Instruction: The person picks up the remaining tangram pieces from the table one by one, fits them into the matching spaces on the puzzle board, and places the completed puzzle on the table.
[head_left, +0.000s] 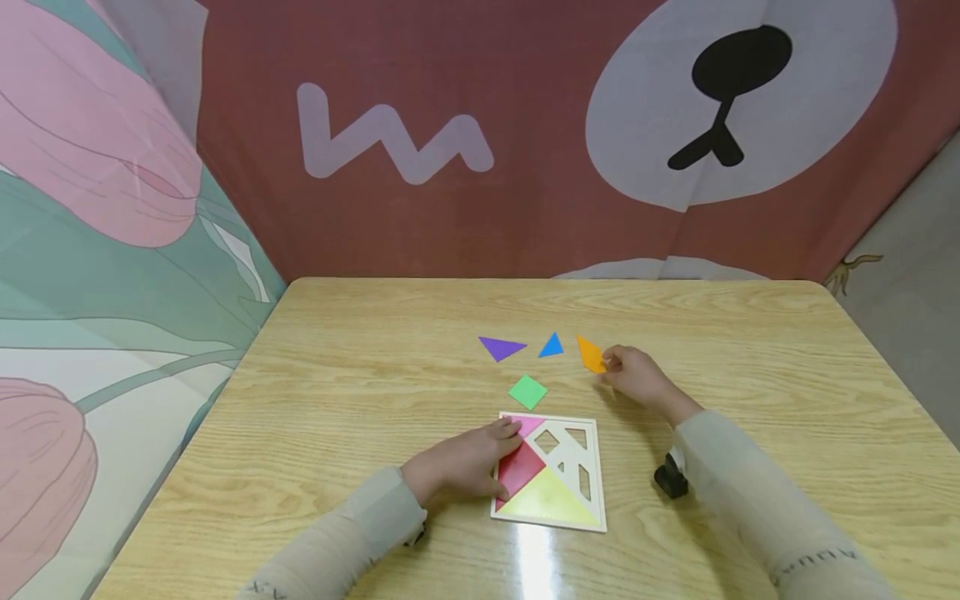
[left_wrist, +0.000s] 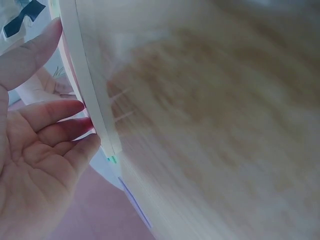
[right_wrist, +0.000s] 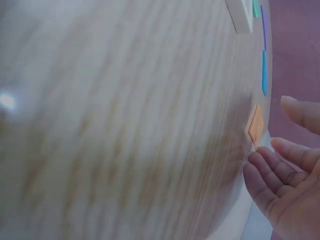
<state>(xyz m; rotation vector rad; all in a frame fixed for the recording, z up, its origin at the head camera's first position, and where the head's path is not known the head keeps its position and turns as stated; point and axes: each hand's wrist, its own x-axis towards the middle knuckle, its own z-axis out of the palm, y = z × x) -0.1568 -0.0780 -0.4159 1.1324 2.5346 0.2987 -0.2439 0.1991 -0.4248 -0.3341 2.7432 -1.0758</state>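
A square white tangram board (head_left: 599, 467) lies near the front of the table. Pink (head_left: 530, 425), red (head_left: 522, 469) and yellow (head_left: 551, 498) pieces fill part of it; its right side shows several cut-outs. My left hand (head_left: 467, 460) rests on the board's left side, fingertips over the pink and red pieces, thumb at the lower left edge. Farther back, my right hand (head_left: 639, 380) reaches to an orange parallelogram (head_left: 589, 353). In the right wrist view, its fingers (right_wrist: 270, 175) are extended beside the orange piece, which lies flat, and the thumb stands apart.
Behind the board lies a green square (head_left: 528, 392). Beyond it are a purple triangle (head_left: 501, 347) and a blue triangle (head_left: 552, 346). The wooden table (head_left: 360, 375) ends at a printed cloth (head_left: 450, 225) at the back.
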